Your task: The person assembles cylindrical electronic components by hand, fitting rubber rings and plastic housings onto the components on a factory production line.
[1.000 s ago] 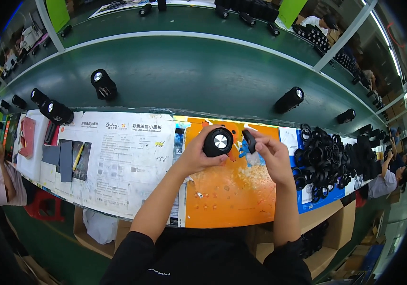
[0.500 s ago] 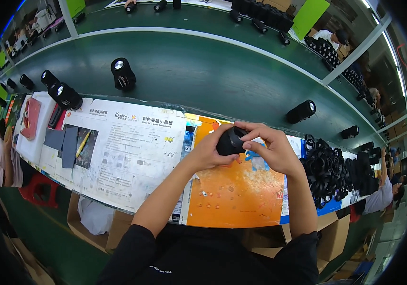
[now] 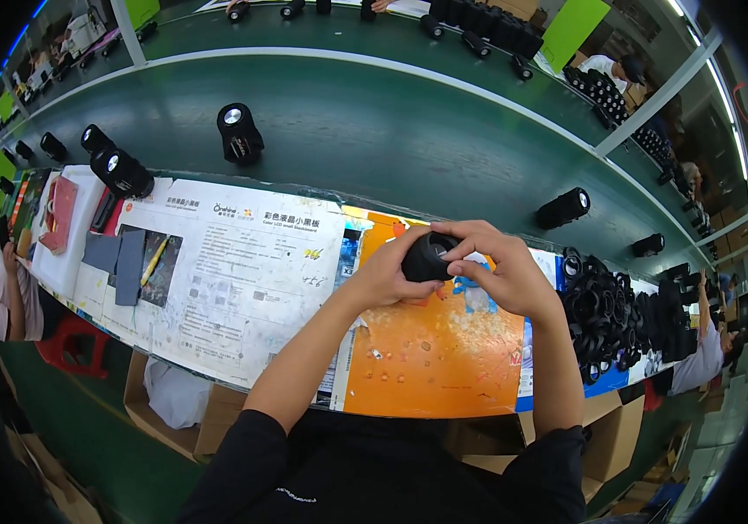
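Left hand (image 3: 389, 275): closed around the black cylindrical part (image 3: 427, 257) from the left.
Right hand (image 3: 500, 271): fingers curled over the part's right end.
Orange mat (image 3: 444, 358): beneath both hands.

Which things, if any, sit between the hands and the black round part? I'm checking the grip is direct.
Nothing visible: the left hand and right hand both touch the black round part directly, held above the orange mat.

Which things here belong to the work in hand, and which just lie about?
In hand:
- black round part, gripped by left hand and right hand
- orange mat beneath them
- heap of black rings

Lying about:
- white printed sheet
- black cylinder on the green belt
- red book
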`<state>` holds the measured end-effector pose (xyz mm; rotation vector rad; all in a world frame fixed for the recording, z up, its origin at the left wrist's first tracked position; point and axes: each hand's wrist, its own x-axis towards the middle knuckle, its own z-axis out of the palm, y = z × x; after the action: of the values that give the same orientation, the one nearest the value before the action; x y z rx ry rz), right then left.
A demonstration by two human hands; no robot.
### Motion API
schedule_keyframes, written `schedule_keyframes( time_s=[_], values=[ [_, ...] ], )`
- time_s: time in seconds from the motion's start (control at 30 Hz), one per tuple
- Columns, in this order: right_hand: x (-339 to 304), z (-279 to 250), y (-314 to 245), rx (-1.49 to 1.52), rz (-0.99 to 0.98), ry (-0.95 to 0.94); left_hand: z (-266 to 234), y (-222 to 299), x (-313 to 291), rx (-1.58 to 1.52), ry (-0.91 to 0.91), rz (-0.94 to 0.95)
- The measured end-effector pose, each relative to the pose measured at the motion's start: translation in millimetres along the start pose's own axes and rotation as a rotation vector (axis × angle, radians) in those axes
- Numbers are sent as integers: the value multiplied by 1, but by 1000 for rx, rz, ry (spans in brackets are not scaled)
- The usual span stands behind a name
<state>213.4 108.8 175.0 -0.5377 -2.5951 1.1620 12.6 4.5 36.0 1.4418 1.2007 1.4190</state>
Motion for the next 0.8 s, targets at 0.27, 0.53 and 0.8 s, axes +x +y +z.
schedule_keyframes(
  time_s=[0.27,0.53,0.8],
  values=[
    [-4,17,8,-50,-108,121,-4,-6,3,19,-16,21],
    [6,18,11,-257,-177,15,-8,-6,4,-3,-26,-96],
    [10,27,7,-326,-207,73,-10,-7,6,-1,19,-75]
  ],
)
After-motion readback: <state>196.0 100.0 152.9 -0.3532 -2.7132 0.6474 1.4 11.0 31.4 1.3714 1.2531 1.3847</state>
